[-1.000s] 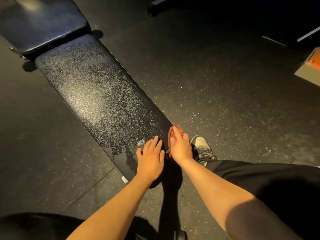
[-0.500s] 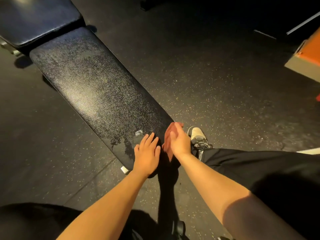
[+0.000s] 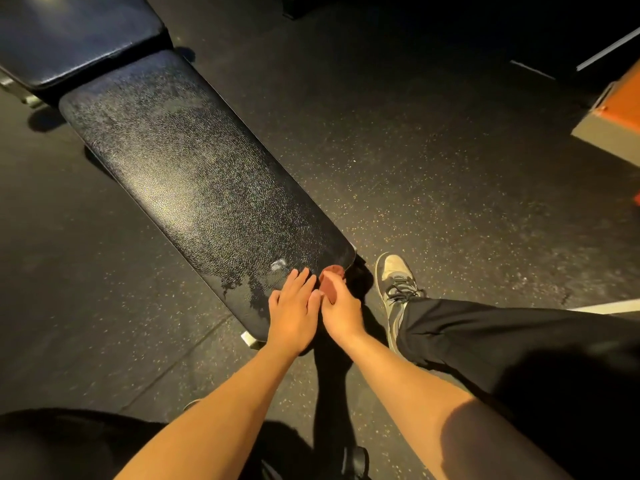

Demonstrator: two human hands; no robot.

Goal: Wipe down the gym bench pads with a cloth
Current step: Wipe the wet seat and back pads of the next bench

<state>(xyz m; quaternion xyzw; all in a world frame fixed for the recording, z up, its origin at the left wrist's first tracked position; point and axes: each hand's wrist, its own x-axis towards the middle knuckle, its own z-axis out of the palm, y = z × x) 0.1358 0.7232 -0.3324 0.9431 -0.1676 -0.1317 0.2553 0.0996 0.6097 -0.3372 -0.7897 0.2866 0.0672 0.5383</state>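
- While the left hand [image 3: 294,313] is laid flat on the near end of the long pad [image 3: 194,188], fingers straight and slightly spread, nothing is held by it.
- A bunched reddish-brown cloth [image 3: 333,280] is gripped by the right hand [image 3: 341,311]; fingers are curled over it, so most of it is hidden.
- It is pressed at the pad's near right corner, just beside the left hand.
- Long axis of the pad is laid diagonally: near end at the hands, far end up-left, butted against the seat pad [image 3: 69,36].
- A droplet film [image 3: 166,140] is seen over nearly the whole long pad, with a smeared wet patch [image 3: 242,289] near the left hand. Wiping is judged barely begun.
- Key relation: all unwiped surface lies ahead and left of the cloth, along that axis. Right hand is nearer and holds the cloth.
- Next stroke is best pushed up-left along the length; the left hand would need to be lifted clear.
- Risk: the right shoe [image 3: 394,282] is planted near that corner, and the far end is judged a long reach.
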